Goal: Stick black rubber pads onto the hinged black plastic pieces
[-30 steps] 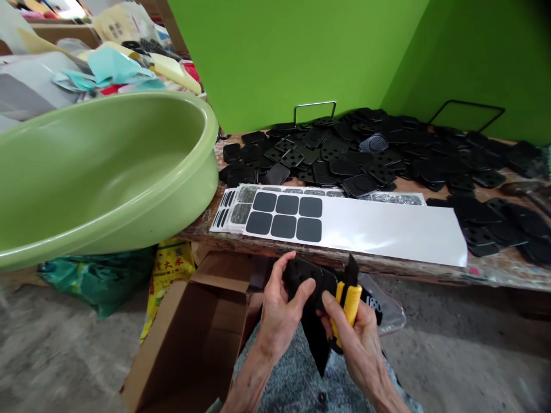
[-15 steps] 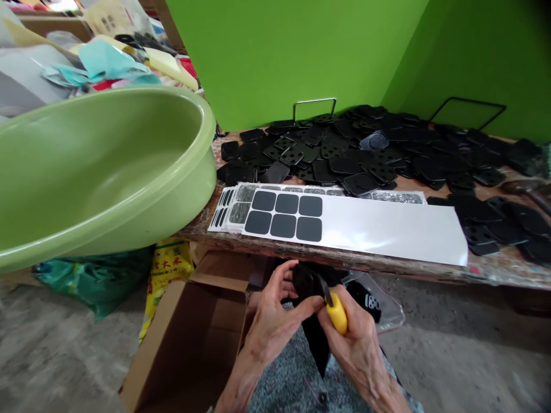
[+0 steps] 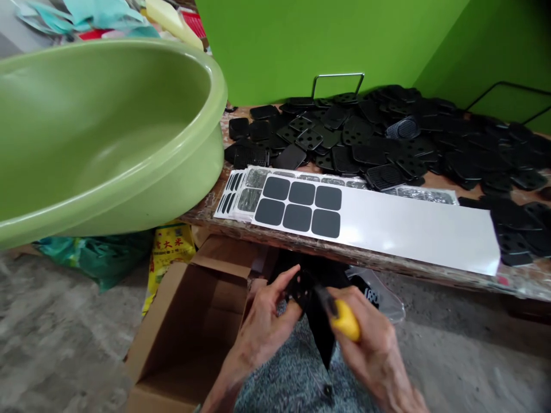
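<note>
Over my feed I see a black pad [image 3: 300, 288] pierced with small holes, tilted in the left hand [image 3: 267, 322], and just beside it a blurred yellow-handled cutter [image 3: 346, 322] gripped in the right hand [image 3: 369, 335], dark end angled padward.

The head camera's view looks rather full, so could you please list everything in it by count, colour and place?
Bench: one, brown, across the middle
Panels: at least two, green, behind bench
Wire handles: two, silvery and dark, before panels
Pads: uncountable, black, heaped on bench
Top sheet: one, white with six grey squares, bench front
Other sheets: several, white and grey, under it
Basin: one, light green, left
Cloths: several, mostly teal, behind basin
Bags: green and yellow, one each, below basin; clear, one, below bench
Box: one, brown, lower left
Holed piece: one, black, lower centre
Strip: one, black, beneath it
Knife: one, yellow-handled, blurred, lower centre
Clothing: speckled blue-grey, bottom
Hands: two, lower centre; left holds the piece, right the knife
</note>
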